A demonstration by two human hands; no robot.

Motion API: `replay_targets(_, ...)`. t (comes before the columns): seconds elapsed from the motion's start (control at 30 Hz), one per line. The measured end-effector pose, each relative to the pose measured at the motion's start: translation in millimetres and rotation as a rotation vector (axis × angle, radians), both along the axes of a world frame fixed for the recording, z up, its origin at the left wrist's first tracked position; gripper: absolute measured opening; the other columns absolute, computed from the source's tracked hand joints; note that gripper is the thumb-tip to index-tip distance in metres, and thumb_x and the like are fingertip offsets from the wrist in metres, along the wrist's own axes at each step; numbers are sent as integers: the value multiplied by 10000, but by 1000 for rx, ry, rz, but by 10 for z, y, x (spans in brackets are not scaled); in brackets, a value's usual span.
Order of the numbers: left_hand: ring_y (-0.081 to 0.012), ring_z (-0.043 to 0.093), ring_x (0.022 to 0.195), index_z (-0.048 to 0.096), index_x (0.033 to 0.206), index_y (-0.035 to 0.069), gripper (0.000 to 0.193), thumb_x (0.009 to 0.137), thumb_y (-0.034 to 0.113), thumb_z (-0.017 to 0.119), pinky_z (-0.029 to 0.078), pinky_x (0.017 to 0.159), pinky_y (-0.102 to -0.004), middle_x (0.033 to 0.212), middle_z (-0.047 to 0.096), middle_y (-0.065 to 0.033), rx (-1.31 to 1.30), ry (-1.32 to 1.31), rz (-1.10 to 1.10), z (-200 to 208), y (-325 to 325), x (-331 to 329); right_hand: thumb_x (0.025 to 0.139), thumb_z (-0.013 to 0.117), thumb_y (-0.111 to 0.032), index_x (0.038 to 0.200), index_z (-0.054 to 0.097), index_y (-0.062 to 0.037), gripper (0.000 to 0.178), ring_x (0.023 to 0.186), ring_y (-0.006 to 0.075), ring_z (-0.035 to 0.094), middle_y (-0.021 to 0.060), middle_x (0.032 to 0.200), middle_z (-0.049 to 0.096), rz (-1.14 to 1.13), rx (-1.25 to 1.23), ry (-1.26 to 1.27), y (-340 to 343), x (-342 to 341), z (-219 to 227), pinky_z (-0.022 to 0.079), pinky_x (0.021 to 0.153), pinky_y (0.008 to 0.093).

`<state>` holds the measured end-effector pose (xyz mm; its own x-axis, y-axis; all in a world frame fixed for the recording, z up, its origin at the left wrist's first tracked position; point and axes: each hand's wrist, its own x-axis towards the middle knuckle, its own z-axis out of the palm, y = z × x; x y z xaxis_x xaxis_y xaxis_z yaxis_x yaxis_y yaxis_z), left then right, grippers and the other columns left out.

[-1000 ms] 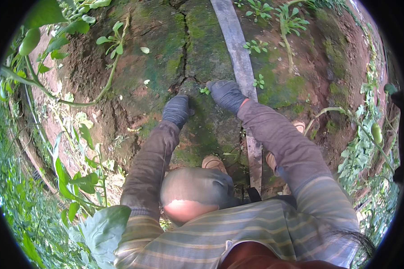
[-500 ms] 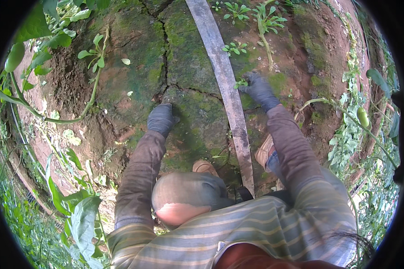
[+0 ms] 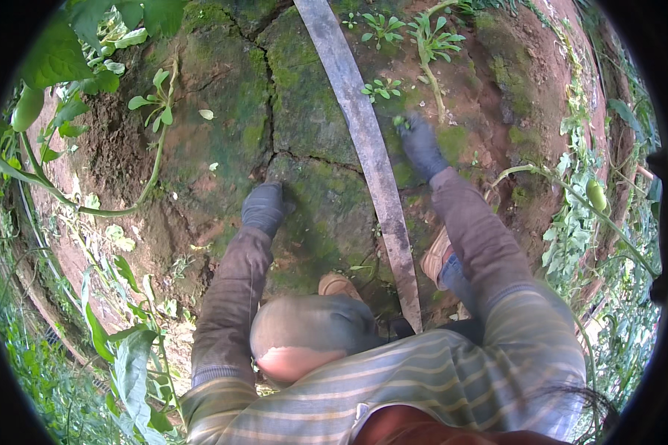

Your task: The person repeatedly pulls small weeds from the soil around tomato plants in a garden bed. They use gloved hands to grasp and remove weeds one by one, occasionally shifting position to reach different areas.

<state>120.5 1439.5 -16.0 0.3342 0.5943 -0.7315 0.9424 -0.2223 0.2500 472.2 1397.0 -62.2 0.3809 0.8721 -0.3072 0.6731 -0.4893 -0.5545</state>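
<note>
My right hand [image 3: 418, 142], in a dark grey glove, is closed at its fingertips round a small green weed [image 3: 398, 121], just right of a flat grey hose [image 3: 369, 141]. The glove is slightly blurred. My left hand [image 3: 263, 208], gloved alike, rests on the mossy, cracked soil [image 3: 312, 122] left of the hose. Its fingers are curled in and partly hidden, with nothing seen in them. Beyond my right hand, a small leafy weed [image 3: 381, 90] grows beside the hose.
More weeds [image 3: 383, 30] and a taller leafy stem [image 3: 432, 63] stand at the far right. A bent stem [image 3: 145, 182] curves across the left. Green fruits hang at the left [image 3: 27, 107] and right [image 3: 596, 194]. My shoes [image 3: 438, 252] straddle the hose.
My right hand has drawn slightly nearer and away from the hose, with the small weed at its fingertips. My left hand stays almost in place; the view has shifted slightly.
</note>
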Motion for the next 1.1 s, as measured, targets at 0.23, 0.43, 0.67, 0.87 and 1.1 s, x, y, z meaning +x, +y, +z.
replay_targets(0.23, -369, 623, 886, 647, 926, 57, 388, 687, 338, 767, 496, 761, -446, 917, 653, -180, -1, -18, 1, 17, 6, -9, 805, 664, -190, 1055, 634, -93, 271, 975, 346, 608, 186, 1065, 619, 75, 228, -74, 686, 127, -148, 476, 826, 427)
replay_targets(0.43, -340, 621, 972, 648, 1012, 84, 414, 697, 324, 768, 494, 825, -430, 1022, 656, -162, -40, 65, -5, 96, 40, 48, 801, 651, -215, 1066, 644, -117, 283, 969, 360, 600, 173, 1045, 621, 65, 71, -129, 764, 148, -145, 481, 813, 430)
replay_targets(0.67, -340, 622, 974, 644, 1022, 93, 413, 703, 325, 766, 495, 825, -430, 1038, 655, -156, -71, 74, 6, 110, 53, 68, 815, 605, -211, 1011, 649, -112, 224, 923, 364, 610, 164, 1017, 624, 272, 150, -78, 744, 74, -93, 482, 788, 443)
replay_targets(0.87, -339, 620, 984, 643, 1020, 86, 408, 712, 325, 761, 494, 833, -426, 1040, 654, -155, -65, 101, -6, 82, 41, 79, 794, 609, -107, 1050, 639, -143, 260, 922, 355, 611, 144, 1026, 625, 317, 126, -167, 781, -53, -150, 482, 774, 430)
replay_targets(1.1, -359, 627, 895, 652, 925, 76, 369, 687, 336, 761, 496, 767, -440, 925, 662, -171, 1, -9, 13, 8, 3, 1, 840, 594, -155, 990, 645, -86, 173, 920, 356, 629, 184, 972, 653, -284, 304, 338, 1191, 85, -119, 487, 783, 443)
